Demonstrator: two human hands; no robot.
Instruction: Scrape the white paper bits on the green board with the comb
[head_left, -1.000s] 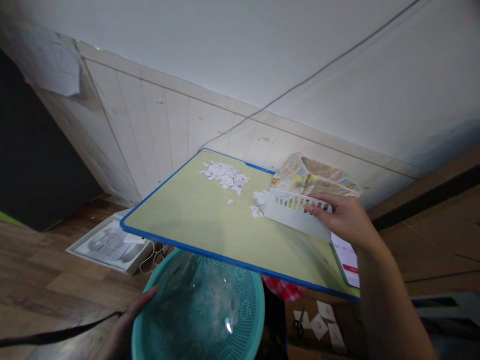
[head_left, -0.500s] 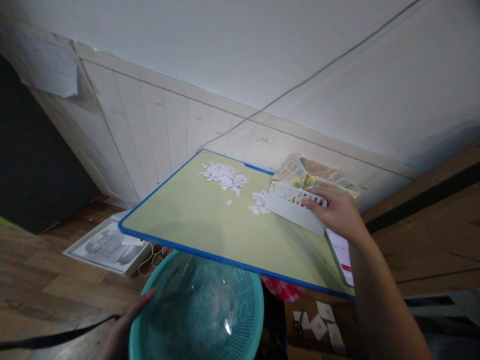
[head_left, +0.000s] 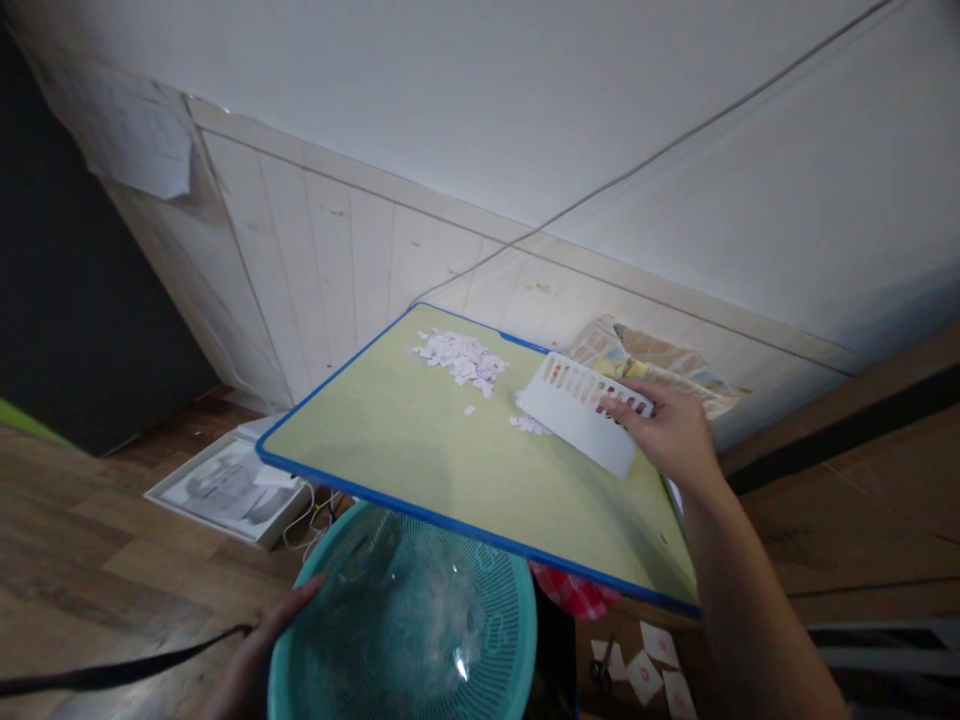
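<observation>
My right hand grips a white slotted plastic tray and holds it tilted on a yellow-green table top with a blue rim. A few white paper scraps lie at the tray's lower edge. A larger heap of paper scraps lies further back on the table. Below the table's front edge, my left hand holds a teal perforated basket by its rim. The basket is lined with clear plastic and has white scraps inside.
A patterned cloth lies at the table's far right corner against the panelled wall. On the wooden floor lie a flat white box, a cable, several small cards and a red checked cloth. A black strap crosses the lower left.
My right hand has tipped the white tray and slid it left, pushing the small scraps toward the big heap. The basket stays under the table's front edge.
</observation>
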